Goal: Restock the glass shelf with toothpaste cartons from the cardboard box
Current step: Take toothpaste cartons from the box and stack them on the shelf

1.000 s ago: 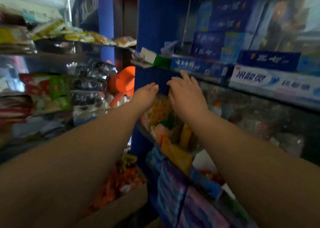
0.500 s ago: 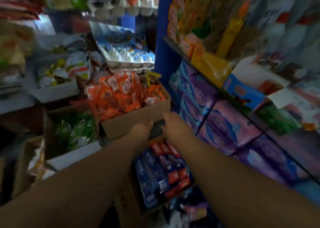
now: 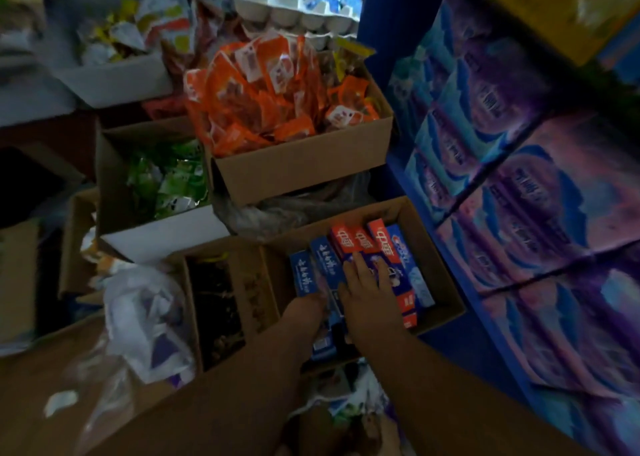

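Now | toothpaste cartons (image 3: 350, 241) under right hand (image 3: 372, 298) fingers (image 3: 360, 265) | inside cardboard box (image 3: 440, 282)

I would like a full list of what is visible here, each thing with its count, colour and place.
cardboard box: one, brown, low centre
toothpaste cartons: about six on top, blue and red-and-blue, lying in that box
orange packets: many, orange, heaped in another box behind it
green packets: many, green, in a box left of the orange ones
egg tray: one, white, top centre
purple packs: several, purple and blue, stacked on the right
plastic bag: one, white, lower left
left hand: one, on the blue cartons, grip blurred
right hand: one, fingers flat on the cartons
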Demonstrator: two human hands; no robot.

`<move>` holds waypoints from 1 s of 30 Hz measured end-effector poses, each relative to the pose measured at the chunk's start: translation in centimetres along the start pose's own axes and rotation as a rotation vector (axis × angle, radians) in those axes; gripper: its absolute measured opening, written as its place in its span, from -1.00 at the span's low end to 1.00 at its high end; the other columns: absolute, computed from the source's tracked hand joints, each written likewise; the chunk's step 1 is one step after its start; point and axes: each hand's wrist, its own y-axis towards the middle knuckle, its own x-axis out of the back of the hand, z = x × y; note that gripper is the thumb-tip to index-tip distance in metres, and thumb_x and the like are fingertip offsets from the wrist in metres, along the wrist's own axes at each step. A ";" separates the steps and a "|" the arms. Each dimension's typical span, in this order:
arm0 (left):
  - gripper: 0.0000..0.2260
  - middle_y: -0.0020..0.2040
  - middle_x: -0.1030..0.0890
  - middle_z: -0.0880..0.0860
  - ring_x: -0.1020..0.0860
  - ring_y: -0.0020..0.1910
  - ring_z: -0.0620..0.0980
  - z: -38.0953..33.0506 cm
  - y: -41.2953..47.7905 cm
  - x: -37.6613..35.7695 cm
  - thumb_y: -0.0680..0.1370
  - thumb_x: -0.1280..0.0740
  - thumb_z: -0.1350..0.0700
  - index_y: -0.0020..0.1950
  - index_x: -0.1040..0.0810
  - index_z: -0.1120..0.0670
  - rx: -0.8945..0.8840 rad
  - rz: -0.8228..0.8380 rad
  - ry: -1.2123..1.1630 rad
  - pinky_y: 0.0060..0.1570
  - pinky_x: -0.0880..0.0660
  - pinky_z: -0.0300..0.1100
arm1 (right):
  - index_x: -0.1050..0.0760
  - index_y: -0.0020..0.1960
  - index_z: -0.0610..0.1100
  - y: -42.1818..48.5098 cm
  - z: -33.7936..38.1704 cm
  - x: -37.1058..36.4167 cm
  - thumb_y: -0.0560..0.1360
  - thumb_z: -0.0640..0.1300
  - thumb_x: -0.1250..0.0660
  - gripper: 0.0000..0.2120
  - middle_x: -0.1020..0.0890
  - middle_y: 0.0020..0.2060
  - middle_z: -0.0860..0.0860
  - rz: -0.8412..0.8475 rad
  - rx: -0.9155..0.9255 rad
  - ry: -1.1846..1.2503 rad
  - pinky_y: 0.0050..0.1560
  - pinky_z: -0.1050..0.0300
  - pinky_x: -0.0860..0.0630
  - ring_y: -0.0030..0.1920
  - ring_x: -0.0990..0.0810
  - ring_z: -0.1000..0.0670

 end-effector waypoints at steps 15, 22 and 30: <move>-0.65 0.25 -0.54 0.17 -0.57 0.15 0.11 -3.3 -1.0 -0.5 0.64 -0.15 -0.05 0.17 -0.49 0.22 0.113 0.152 -0.460 -0.11 -0.50 -0.05 | -0.19 0.48 0.11 0.5 -2.9 2.1 0.51 0.25 -0.17 -0.41 -0.37 0.43 -0.02 -0.209 -0.008 0.409 0.46 -0.24 0.24 0.55 0.10 -0.13; -0.58 -0.02 -0.62 0.15 -0.58 -0.05 0.09 -4.7 -1.2 0.4 0.65 -0.06 -0.14 0.05 -0.54 0.16 0.054 0.209 -0.452 0.06 -0.47 0.04 | -0.16 0.45 0.08 0.4 -2.9 4.7 0.42 0.22 -0.36 -0.29 -0.52 0.25 -0.06 -0.201 -0.182 0.866 0.12 -0.06 -0.48 0.20 -0.51 -0.14; -0.78 -0.09 -0.57 0.17 -0.56 -0.15 0.09 -8.4 -7.0 1.7 0.67 -0.14 0.14 0.16 -0.46 0.25 -0.107 0.142 -0.529 -0.23 -0.53 -0.10 | -0.31 0.30 0.04 -3.7 -9.0 13.3 0.49 0.10 -0.20 -0.60 -0.50 -0.15 0.01 -0.372 -0.379 1.224 -0.22 0.05 -0.41 -0.20 -0.49 -0.07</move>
